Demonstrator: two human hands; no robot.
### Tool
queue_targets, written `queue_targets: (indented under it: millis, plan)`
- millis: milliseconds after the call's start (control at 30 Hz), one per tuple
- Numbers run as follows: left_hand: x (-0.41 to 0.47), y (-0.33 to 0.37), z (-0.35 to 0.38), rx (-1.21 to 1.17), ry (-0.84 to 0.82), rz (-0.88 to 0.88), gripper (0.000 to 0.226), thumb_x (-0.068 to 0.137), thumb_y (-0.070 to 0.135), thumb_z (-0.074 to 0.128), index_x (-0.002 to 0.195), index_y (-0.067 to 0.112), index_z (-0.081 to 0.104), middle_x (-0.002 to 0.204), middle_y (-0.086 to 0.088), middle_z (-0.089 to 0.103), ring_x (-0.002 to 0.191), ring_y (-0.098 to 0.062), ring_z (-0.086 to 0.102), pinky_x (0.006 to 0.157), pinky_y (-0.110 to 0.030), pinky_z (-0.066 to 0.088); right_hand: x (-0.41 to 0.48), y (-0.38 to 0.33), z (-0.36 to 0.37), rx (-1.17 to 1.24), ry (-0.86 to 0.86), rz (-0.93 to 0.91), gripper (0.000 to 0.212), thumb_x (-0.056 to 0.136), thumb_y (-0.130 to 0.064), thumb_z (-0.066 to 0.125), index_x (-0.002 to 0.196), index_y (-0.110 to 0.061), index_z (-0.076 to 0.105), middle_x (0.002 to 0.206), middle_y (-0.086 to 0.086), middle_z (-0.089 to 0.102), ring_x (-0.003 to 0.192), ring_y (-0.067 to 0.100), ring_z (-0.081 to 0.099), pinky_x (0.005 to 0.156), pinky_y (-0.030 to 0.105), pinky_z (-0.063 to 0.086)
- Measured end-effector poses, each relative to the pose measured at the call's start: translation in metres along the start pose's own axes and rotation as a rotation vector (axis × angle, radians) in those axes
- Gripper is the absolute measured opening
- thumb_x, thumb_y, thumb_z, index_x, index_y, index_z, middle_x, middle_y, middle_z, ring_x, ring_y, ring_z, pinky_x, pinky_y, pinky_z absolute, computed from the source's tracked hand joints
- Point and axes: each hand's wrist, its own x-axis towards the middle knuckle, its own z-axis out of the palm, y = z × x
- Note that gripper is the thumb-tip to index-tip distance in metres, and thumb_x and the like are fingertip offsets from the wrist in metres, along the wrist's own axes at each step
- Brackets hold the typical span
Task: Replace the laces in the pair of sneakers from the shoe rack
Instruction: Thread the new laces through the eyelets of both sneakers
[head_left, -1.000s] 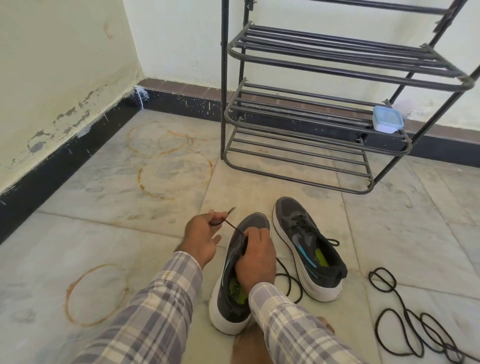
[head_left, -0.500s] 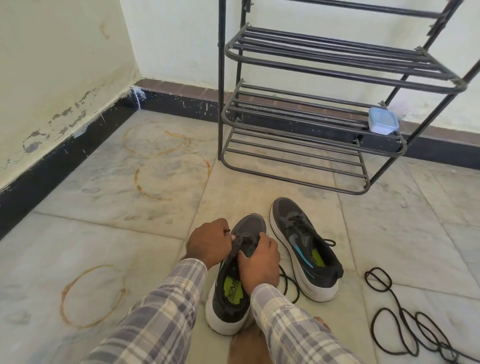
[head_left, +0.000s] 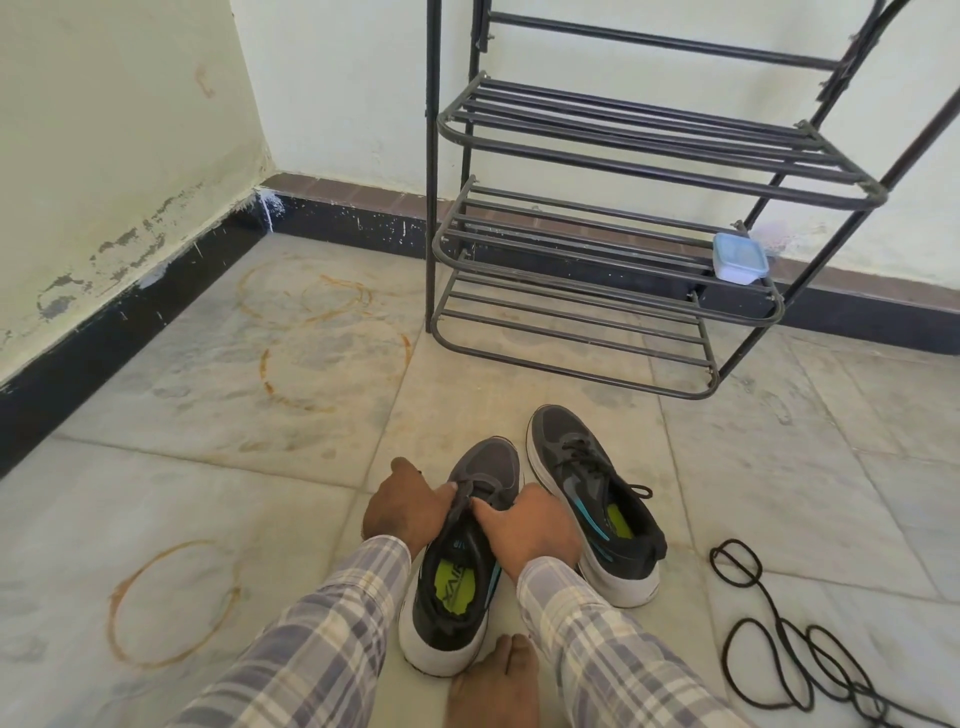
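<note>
The grey mesh white-soled sneaker (head_left: 460, 587) stands on the marble floor (head_left: 208, 493), toe pointing away from the person. The left hand (head_left: 400, 512) pinches its dark lace (head_left: 466, 492) at the front eyelets; the right hand (head_left: 532, 525) curls round the throat opposite, equally near.

The marble floor (head_left: 182, 493) carries one sneaker (head_left: 457, 597) at the left grip (head_left: 400, 512) and right grip (head_left: 535, 525), a second sneaker (head_left: 587, 483) just right of them, loose black laces (head_left: 777, 621) farther right, and the shoe rack (head_left: 430, 208) beyond.
</note>
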Motion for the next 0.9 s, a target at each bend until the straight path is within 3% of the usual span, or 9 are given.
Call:
queue_targets:
  millis: [133, 267, 367, 533, 700, 800, 900]
  plan:
    - [0.002, -0.002, -0.005, 0.014, -0.033, -0.064, 0.077, 0.078, 0.065, 0.068, 0.123, 0.007, 0.042, 0.126, -0.013, 0.061, 0.111, -0.034, 0.061, 0.086, -0.040, 0.051, -0.002, -0.006, -0.009, -0.028, -0.102, -0.037, 0.076, 0.055, -0.076, 0.058, 0.110, -0.025, 0.050, 0.102, -0.002, 0.064, 0.093, 0.022, 0.064, 0.081, 0.039, 0.056]
    - [0.002, 0.007, -0.014, 0.178, 0.080, -0.015, 0.054, 0.090, 0.050, 0.063, 0.121, 0.011, 0.046, 0.124, -0.011, 0.063, 0.112, -0.034, 0.061, 0.085, -0.039, 0.049, 0.007, -0.010, -0.024, -0.033, -0.229, -0.074, 0.065, 0.062, -0.063, 0.064, 0.110, -0.021, 0.056, 0.101, 0.001, 0.066, 0.091, 0.022, 0.064, 0.082, 0.040, 0.057]
    - [0.000, 0.006, -0.016, 0.106, 0.115, -0.089, 0.041, 0.095, 0.041, 0.058, 0.121, 0.010, 0.048, 0.126, -0.012, 0.061, 0.114, -0.035, 0.059, 0.089, -0.041, 0.049, 0.013, -0.008, -0.033, -0.001, -0.216, -0.081, 0.044, 0.071, -0.049, 0.064, 0.102, -0.018, 0.059, 0.097, 0.003, 0.066, 0.087, 0.023, 0.065, 0.080, 0.040, 0.058]
    - [-0.005, 0.001, -0.010, 0.049, 0.114, -0.135, 0.035, 0.096, 0.036, 0.055, 0.120, 0.010, 0.051, 0.126, -0.012, 0.061, 0.114, -0.035, 0.059, 0.089, -0.041, 0.048, 0.014, -0.004, -0.030, 0.060, -0.204, -0.058, 0.034, 0.077, -0.044, 0.060, 0.097, -0.016, 0.059, 0.095, 0.004, 0.067, 0.086, 0.023, 0.065, 0.078, 0.039, 0.058]
    - [-0.006, -0.001, -0.020, -0.019, 0.134, -0.149, 0.024, 0.092, 0.017, 0.053, 0.114, 0.010, 0.051, 0.118, -0.014, 0.062, 0.105, -0.036, 0.060, 0.079, -0.036, 0.045, 0.015, 0.003, -0.031, 0.103, -0.233, -0.061, 0.034, 0.086, -0.048, 0.056, 0.079, -0.014, 0.055, 0.074, 0.000, 0.056, 0.068, 0.016, 0.055, 0.056, 0.027, 0.039]
    - [-0.008, 0.007, -0.023, -0.103, 0.192, -0.033, 0.013, 0.094, 0.022, 0.053, 0.102, 0.013, 0.051, 0.104, -0.012, 0.064, 0.094, -0.035, 0.059, 0.075, -0.034, 0.043, 0.018, 0.000, -0.036, 0.352, -0.241, -0.041, 0.040, 0.092, -0.041, 0.057, 0.066, -0.012, 0.047, 0.063, 0.002, 0.048, 0.057, 0.016, 0.046, 0.055, 0.028, 0.034]
    - [-0.012, 0.030, -0.031, -0.174, 0.292, 0.127, 0.025, 0.100, 0.034, 0.050, 0.084, 0.014, 0.054, 0.090, -0.007, 0.064, 0.082, -0.027, 0.058, 0.069, -0.031, 0.038, 0.017, -0.011, -0.048, 0.713, -0.232, 0.007, 0.033, 0.094, -0.032, 0.060, 0.073, -0.011, 0.046, 0.063, 0.007, 0.037, 0.048, 0.015, 0.033, 0.050, 0.029, 0.029]
